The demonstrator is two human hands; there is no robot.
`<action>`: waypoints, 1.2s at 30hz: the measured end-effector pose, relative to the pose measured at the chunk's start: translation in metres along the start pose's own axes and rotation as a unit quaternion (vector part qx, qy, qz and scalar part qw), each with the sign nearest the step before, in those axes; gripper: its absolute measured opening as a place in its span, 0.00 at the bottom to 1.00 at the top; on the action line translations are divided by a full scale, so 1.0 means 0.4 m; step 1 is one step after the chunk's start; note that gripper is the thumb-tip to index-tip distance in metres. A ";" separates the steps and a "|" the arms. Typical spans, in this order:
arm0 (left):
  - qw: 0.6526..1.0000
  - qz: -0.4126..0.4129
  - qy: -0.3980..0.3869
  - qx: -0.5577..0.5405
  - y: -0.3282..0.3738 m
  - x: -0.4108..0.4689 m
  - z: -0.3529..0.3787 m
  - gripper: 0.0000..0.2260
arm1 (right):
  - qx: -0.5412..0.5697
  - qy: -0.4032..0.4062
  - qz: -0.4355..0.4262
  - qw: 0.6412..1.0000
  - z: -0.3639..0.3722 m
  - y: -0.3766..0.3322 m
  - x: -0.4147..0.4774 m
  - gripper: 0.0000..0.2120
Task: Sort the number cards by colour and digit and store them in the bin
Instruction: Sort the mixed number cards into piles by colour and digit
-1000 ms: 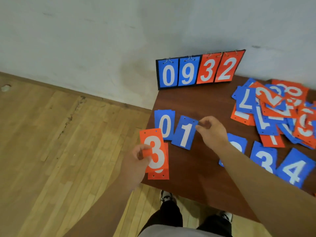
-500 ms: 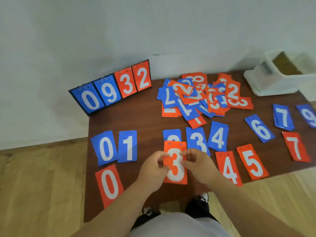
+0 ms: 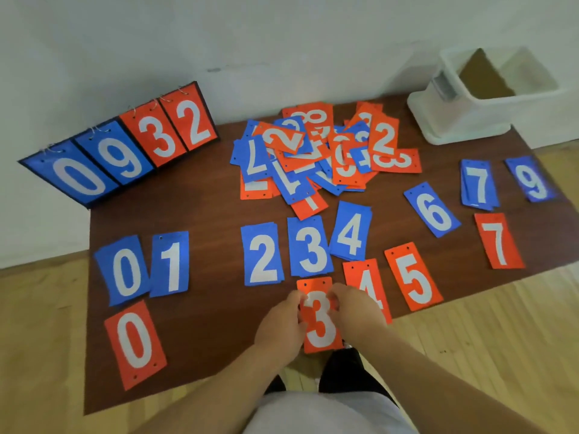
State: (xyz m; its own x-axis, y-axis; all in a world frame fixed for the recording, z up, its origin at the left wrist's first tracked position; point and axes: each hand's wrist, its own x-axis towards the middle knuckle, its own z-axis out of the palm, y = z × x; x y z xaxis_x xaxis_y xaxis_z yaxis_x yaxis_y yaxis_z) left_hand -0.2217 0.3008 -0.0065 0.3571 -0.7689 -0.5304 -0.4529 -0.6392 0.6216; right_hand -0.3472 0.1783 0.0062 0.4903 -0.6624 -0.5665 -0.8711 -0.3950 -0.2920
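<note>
I read the table top as dark reddish wood-grain, smooth with a faint sheen. The loose number cards look like thin, stiff sheets, plastic or coated card, I cannot tell which, matt with flat white digits. The red 3 card is alike, with small punched holes. The flip scoreboard carries thin metal rings. The bin is milky white plastic, smooth, slightly glossy. The floor is pale varnished wood boards. The wall is matt white paint, scuffed.

Left hand, right hand — both pinch card.
</note>
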 end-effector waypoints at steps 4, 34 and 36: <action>0.997 -0.019 0.017 0.066 0.015 0.011 0.049 0.20 | -0.041 0.010 -0.043 0.998 0.004 0.040 0.017 0.10; 0.926 -0.142 0.331 0.116 0.307 0.088 -0.110 0.28 | 0.029 0.142 -0.126 0.981 -0.484 0.283 0.170 0.21; 0.928 -0.146 0.325 0.110 0.305 0.095 -0.109 0.28 | 0.040 0.141 -0.111 0.983 -0.484 0.293 0.179 0.21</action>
State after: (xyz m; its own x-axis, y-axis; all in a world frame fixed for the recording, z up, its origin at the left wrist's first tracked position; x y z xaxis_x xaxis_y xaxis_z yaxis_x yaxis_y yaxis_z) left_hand -0.2276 0.1927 0.0744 0.8756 -0.4577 -0.1546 -0.3890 -0.8577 0.3361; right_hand -0.4084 -0.0387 0.0805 0.6472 -0.7201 -0.2502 -0.7362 -0.5054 -0.4501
